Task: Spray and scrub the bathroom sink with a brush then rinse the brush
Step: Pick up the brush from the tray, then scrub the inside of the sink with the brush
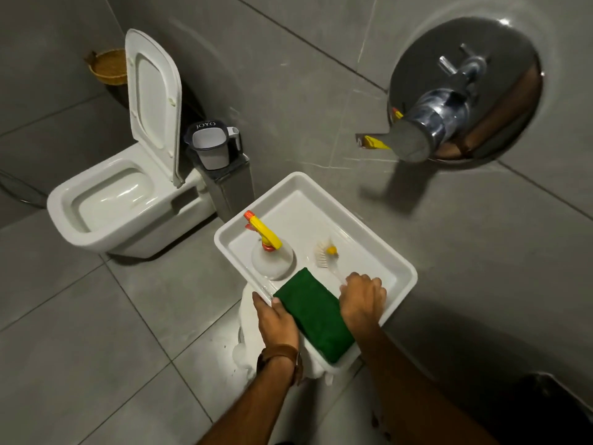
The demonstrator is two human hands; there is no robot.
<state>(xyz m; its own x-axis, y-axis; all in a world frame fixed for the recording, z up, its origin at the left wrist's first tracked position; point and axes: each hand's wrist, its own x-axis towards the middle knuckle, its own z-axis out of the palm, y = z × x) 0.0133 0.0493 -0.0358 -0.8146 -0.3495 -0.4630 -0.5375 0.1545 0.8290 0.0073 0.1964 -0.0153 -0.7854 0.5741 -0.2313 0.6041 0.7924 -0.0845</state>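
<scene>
Two hands [362,297] – one brush [327,252], one bottle [271,256], one cloth [316,316]

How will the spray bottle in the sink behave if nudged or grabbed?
The spray bottle stands upright on a wide, rounded base, so it probably resists tipping. The sink floor looks glossy and wet, so it may slide. Its translucent body hides the fill level; weight is unclear.
</scene>
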